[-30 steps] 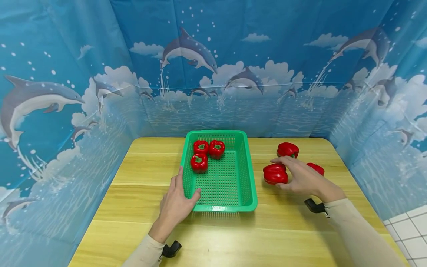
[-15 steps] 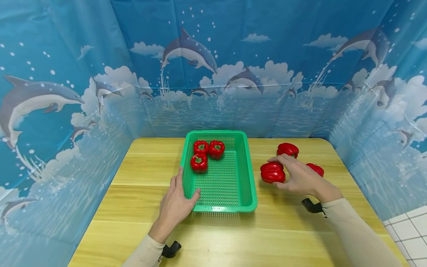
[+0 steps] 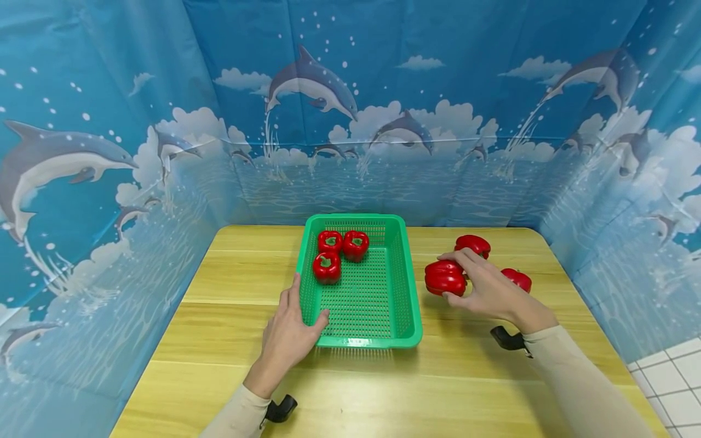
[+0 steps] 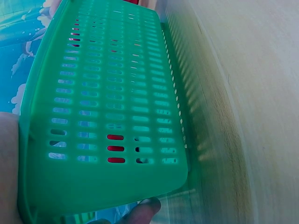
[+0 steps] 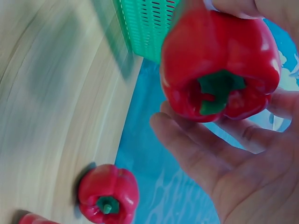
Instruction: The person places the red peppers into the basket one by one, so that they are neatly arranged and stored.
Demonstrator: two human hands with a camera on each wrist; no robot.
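Note:
My right hand (image 3: 484, 286) grips a red bell pepper (image 3: 445, 278) between thumb and fingers, right of the green basket (image 3: 413, 304). The right wrist view shows this pepper's green stem (image 5: 219, 91) facing the palm, and its shadow lies apart on the table. My left hand (image 3: 290, 334) holds the basket's front left corner; the thumb reaches over the rim and the fingers lie along the outer left side. In the left wrist view a fingertip (image 4: 148, 207) shows by the side wall. Three red bell peppers stand inside the basket, the nearest pepper (image 3: 327, 268) at its left wall.
Two more red bell peppers lie on the wooden table (image 3: 241, 377): a back pepper (image 3: 473, 245) beyond my right hand, and a right pepper (image 3: 516, 279) partly behind it. A dolphin-printed curtain (image 3: 383, 182) surrounds the table at the back and sides.
My right hand has moved a little left with the bell pepper in its grip, toward the basket. The left hand and the basket have stayed in place.

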